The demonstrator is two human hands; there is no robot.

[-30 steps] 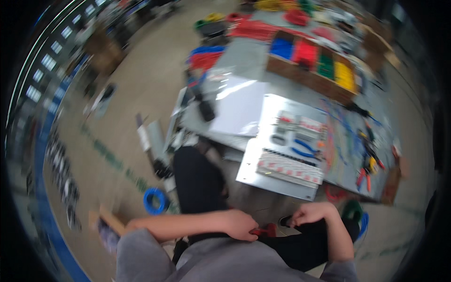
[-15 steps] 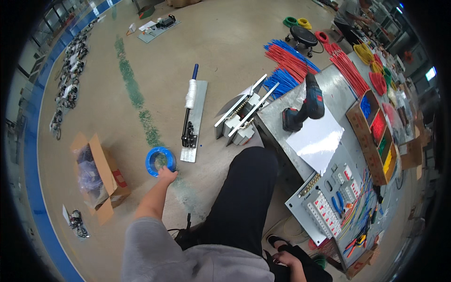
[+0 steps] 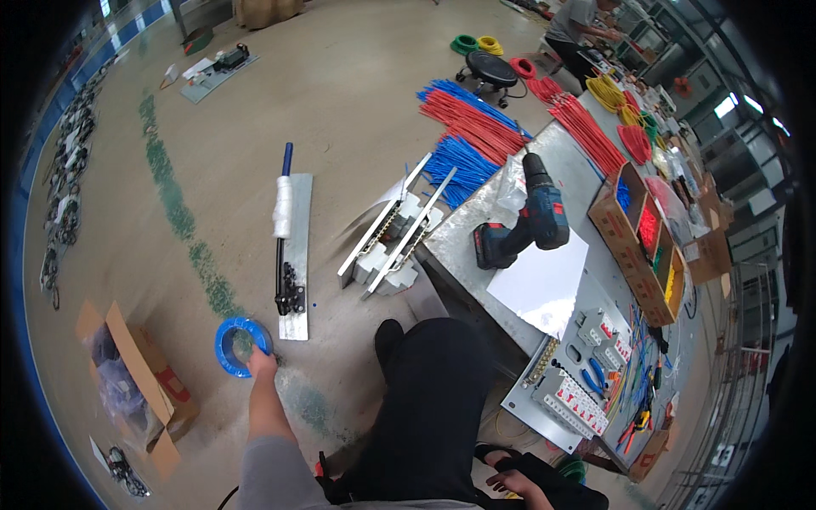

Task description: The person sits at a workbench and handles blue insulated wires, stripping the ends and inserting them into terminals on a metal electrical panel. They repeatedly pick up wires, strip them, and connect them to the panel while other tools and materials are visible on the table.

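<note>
My left hand [image 3: 263, 362] reaches down to the floor. Its fingers are closed on the right side of a coil of blue wire [image 3: 223, 347]; the fingertips are partly hidden. Low in the view, my right hand [image 3: 508, 481] hangs beside my right leg with its fingers loosely apart, holding nothing I can see. Just beyond the coil lies a grey metal strip [image 3: 296, 255], and on it a black rod-like tool [image 3: 280, 259] with a blue end and white wrapping.
An open cardboard box [image 3: 157, 374] stands left of the coil. Panel assemblies [image 3: 393, 234] sit ahead of my knee. On the metal table [image 3: 467, 229] at right are a cordless drill [image 3: 531, 223], white sheet [image 3: 544, 285] and breaker panel [image 3: 552, 399]. Cut wires [image 3: 476, 127] lie beyond. Another person [image 3: 574, 30] works far right.
The whole view has shifted, so floor things appear lower and further left. My left hand stays at the coil, its fingers now further around the rim. The coil keeps about the same place beside the strip.
</note>
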